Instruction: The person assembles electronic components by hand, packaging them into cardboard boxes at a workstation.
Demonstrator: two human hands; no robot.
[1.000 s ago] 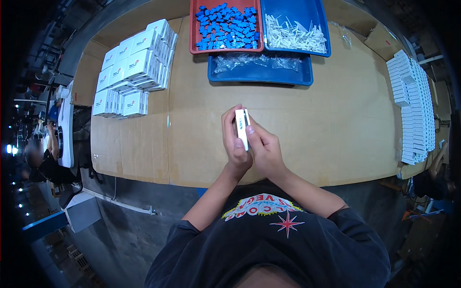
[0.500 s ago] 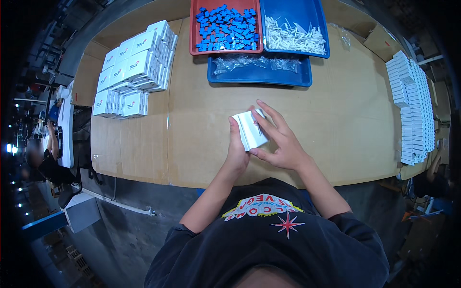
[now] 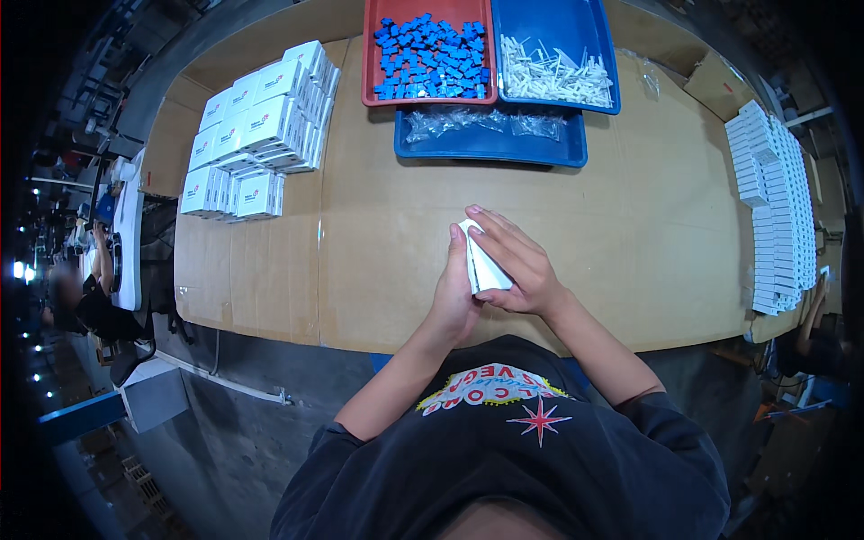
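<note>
Between my two palms a small white cardboard box (image 3: pixel 486 266) is held, tilted on edge above the table near its front. My left hand (image 3: pixel 456 290) grips it from the left side, thumb pointing up along it. Across its right face lie the fingers of my right hand (image 3: pixel 522 265), close together, with the thumb at the lower edge. The hands cover most of the box, so its printed face is hidden.
White boxes (image 3: pixel 243 135) are stacked at the far left. More white boxes (image 3: pixel 776 211) stand in tall stacks at the right edge. At the back are a red tray (image 3: pixel 367 63) of blue pieces, a blue tray (image 3: pixel 616 72) of white pieces, and a lower blue tray (image 3: pixel 432 155) with clear plastic bags.
My right hand has closed in over the box, its fingers now pressed together along it. The box has turned, and its printed face no longer shows.
</note>
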